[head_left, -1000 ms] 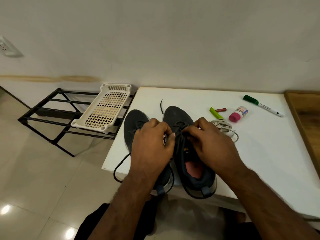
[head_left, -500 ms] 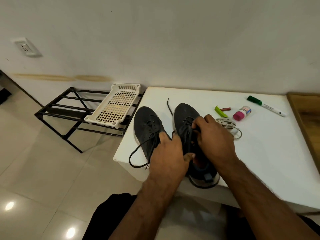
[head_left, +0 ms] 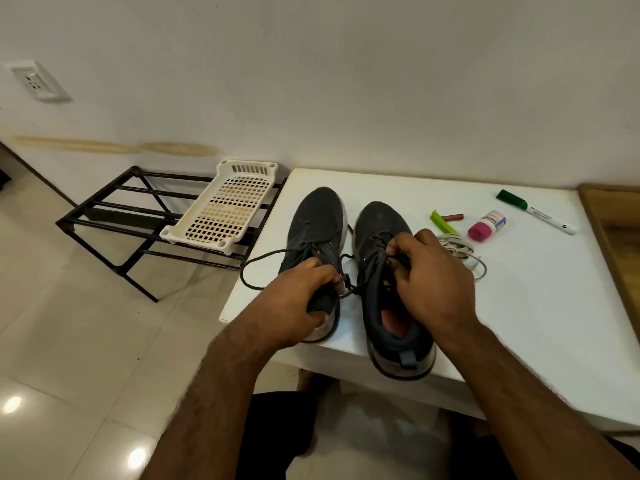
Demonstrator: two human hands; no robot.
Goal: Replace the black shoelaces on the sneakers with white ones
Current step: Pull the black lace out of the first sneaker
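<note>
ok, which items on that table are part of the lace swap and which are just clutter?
In the job:
left sneaker, gripped by the left hand
right sneaker, its laces pinched by the right hand
black shoelace
white shoelaces

Lying about:
green marker
pink-capped bottle
green clip
small red tube
white basket on the black rack

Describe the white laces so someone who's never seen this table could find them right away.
Start at the white table and the sneaker nearer its middle. Just beyond the right hand working on that sneaker lies a loose bundle of white laces. It is the only pale, tangled cord there; its neighbours are small solid items.
</note>
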